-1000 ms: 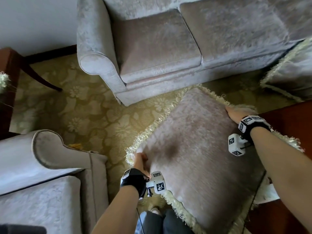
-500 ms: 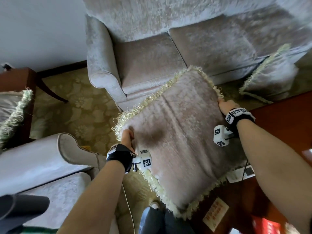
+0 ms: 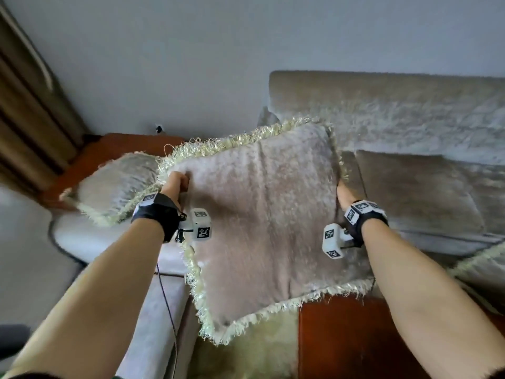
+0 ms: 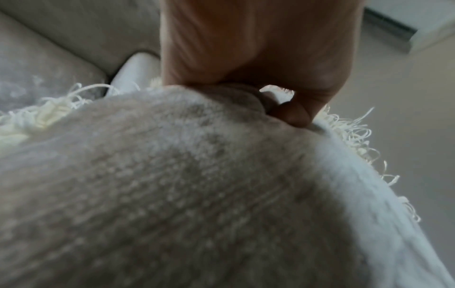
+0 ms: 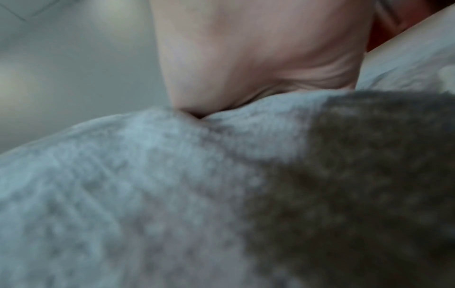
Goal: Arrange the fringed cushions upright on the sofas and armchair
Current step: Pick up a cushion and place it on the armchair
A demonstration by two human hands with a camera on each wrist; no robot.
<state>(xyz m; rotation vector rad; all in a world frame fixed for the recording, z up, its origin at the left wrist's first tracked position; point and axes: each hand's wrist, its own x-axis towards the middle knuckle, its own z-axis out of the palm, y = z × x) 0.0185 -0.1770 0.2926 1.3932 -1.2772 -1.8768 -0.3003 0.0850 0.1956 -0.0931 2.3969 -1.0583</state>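
I hold a large beige cushion point(image 3: 262, 214) with a cream fringe in the air, in front of the sofa point(image 3: 396, 127). My left hand point(image 3: 176, 181) grips its upper left corner; in the left wrist view the thumb point(image 4: 295, 115) pinches the cushion point(image 4: 197, 185) by the fringe. My right hand point(image 3: 343, 194) grips the right edge, its fingers hidden behind the cushion; the right wrist view shows the palm point(image 5: 258, 68) pressed into the fabric point(image 5: 197, 194). A second fringed cushion point(image 3: 114, 187) lies tilted at the left, over the armchair point(image 3: 82, 236). The corner of a third point(image 3: 481, 258) shows at the right edge.
A red-brown wooden side table point(image 3: 114, 149) stands in the corner between armchair and sofa, under a brown curtain point(image 3: 30, 105). Another red-brown wooden table point(image 3: 341, 337) is below the cushion. The grey wall point(image 3: 246, 50) rises behind the sofa.
Both hands have lifted the cushion from near the floor up to the level of the sofa back. My view has tilted up from the carpet to the wall.
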